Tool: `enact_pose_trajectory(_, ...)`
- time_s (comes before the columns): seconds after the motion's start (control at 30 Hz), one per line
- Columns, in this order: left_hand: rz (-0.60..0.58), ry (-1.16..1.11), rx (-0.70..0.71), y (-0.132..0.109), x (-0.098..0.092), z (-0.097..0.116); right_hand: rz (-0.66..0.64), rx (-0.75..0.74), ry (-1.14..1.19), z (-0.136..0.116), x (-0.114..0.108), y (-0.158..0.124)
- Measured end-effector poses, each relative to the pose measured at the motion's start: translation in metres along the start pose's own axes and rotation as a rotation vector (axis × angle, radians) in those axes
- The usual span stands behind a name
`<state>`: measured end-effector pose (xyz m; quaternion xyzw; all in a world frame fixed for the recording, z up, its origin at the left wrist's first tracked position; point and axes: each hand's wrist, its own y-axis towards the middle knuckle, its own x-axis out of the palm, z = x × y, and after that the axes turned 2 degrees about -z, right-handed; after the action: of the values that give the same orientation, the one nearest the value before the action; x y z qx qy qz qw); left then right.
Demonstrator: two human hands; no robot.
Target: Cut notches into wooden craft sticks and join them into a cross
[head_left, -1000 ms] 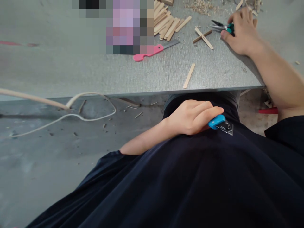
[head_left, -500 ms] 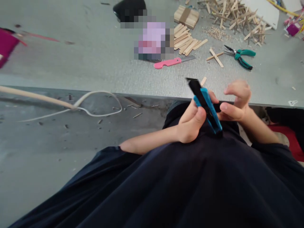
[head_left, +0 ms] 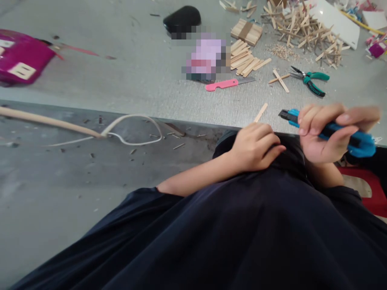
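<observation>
A blue and black utility knife [head_left: 359, 143] is gripped in my right hand [head_left: 326, 133], which is raised at the right over the table edge. The knife's black tip points left, and its blue rear end sticks out past my thumb. My left hand [head_left: 255, 147] rests by the table edge in front of my shirt. Its fingers are curled in, and whatever may be inside them is hidden. Just beyond its knuckles lies a wooden craft stick [head_left: 261, 112], its near end covered by the hand.
Across the table [head_left: 130, 76] lie a pink folding saw [head_left: 223, 85], green-handled pliers [head_left: 314, 82], crossed sticks [head_left: 281, 80], loose sticks [head_left: 246, 58], a banded bundle [head_left: 246, 32] and a stick heap [head_left: 302, 24]. A black mouse-shaped object [head_left: 183, 20] and a magenta pouch [head_left: 27, 56] sit farther left.
The utility knife has passed from my left hand to my right, which has closed round it and moved right. My left hand has curled its fingers. The view has shifted slightly.
</observation>
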<state>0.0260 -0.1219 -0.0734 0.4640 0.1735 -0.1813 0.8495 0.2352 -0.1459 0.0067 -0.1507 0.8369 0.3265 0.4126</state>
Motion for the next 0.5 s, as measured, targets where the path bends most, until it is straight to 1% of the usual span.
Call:
enact_pose_trajectory(0.03,0.043,0.139,-0.007,-0.006,-0.005,-0.006,0.331,0.003,0.144,-0.006,-0.006,0.007)
enact_pose_trajectory(0.07,0.078,0.264,-0.052,-0.012,-0.01,-0.013,0.522,0.001,0.286,-0.01,-0.009,0.013)
enact_pose_trajectory(0.1,0.085,0.371,-0.1,-0.018,-0.014,-0.019,0.675,-0.013,0.425,-0.012,-0.011,0.017)
enact_pose_trajectory(0.13,0.079,0.452,-0.099,-0.024,-0.017,-0.024,0.733,-0.026,0.545,-0.013,-0.011,0.019)
enact_pose_trajectory(0.17,0.071,0.511,-0.065,-0.029,-0.019,-0.029,0.747,-0.036,0.645,-0.012,-0.009,0.021)
enact_pose_trajectory(0.23,0.068,0.553,0.067,-0.035,-0.02,-0.038,0.75,-0.074,0.783,-0.004,-0.003,0.022)
enact_pose_trajectory(0.27,0.07,0.552,0.13,-0.037,-0.019,-0.041,0.764,-0.102,0.827,0.002,0.001,0.023)
enact_pose_trajectory(0.3,0.073,0.548,0.175,-0.037,-0.017,-0.044,0.797,-0.166,0.861,0.008,0.007,0.024)
enact_pose_trajectory(0.33,0.078,0.544,0.205,-0.037,-0.016,-0.046,0.86,-0.248,0.886,0.013,0.012,0.024)
enact_pose_trajectory(0.4,0.102,0.539,0.227,-0.034,-0.012,-0.051,0.857,-0.289,0.882,0.022,0.024,0.026)
enact_pose_trajectory(0.5,0.175,0.508,0.247,-0.031,-0.006,-0.056,0.851,-0.318,0.823,0.028,0.043,0.03)
